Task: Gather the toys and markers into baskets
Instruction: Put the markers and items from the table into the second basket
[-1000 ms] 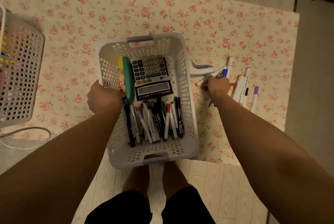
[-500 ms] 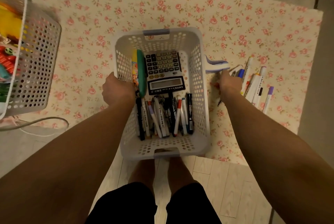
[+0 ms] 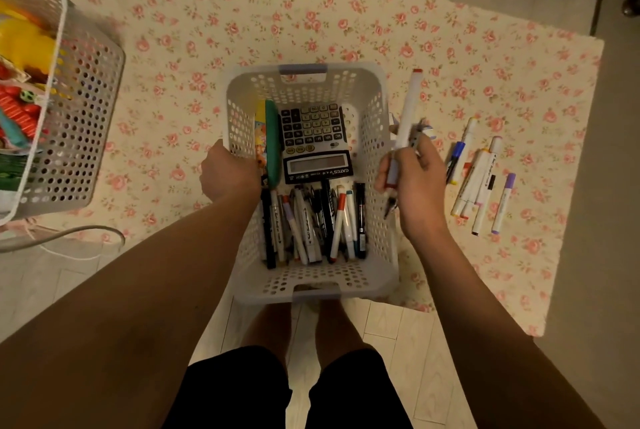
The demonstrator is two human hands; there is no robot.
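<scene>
Dim and warm-toned throughout, with a yellow-orange cast over the floral rug [image 3: 346, 30] and pale floor [image 3: 391, 321]. Softly and evenly lit, with only a faint, diffuse shadow along the near edge of the white basket [image 3: 381, 255]. Underexposed at the bottom, with almost no detail in the forearms [image 3: 156, 283] and black shorts [image 3: 235, 394]. Motion-blurred at the markers [image 3: 407, 109] gripped in the right hand [image 3: 419, 186]; sharper at the calculator [image 3: 313, 130]. Bowed by wide-angle distortion towards the edges, most plainly at the second basket [image 3: 86, 116] on the left. Darkened in the upper right corner.
</scene>
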